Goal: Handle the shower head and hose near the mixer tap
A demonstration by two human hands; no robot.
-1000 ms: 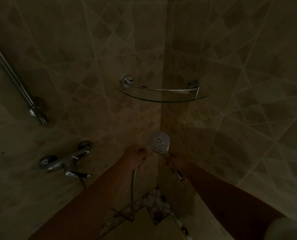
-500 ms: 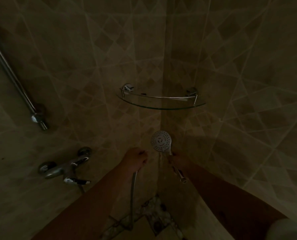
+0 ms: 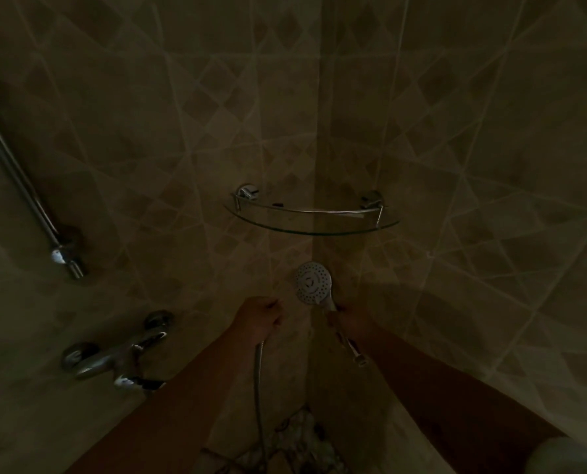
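Dim shower corner, so take the details with a grain of salt. The right hand (image 3: 348, 319) is wrapped round the handle of the handheld shower head (image 3: 313, 282), with its face turned up towards the camera, right in front of the corner where the two tiled walls meet. The left hand (image 3: 258, 318) is fisted round the top end of the metal shower hose (image 3: 259, 388), which hangs down from it to the floor. So both grips are closed on something.

Compared with a second ago, not much has shifted: the hands sat almost touching then, and now there's a small gap between them, with the shower head a touch further right. The hose end and the handle's threaded bottom look apart, so I'd guess they aren't joined at this point, but it's too dark to be sure.

Around it: a glass corner shelf (image 3: 314, 230) above the shower head, the mixer tap (image 3: 114, 357) low on the left wall, and a chrome rail (image 3: 21, 186) further up left. Nothing sits between the hands.
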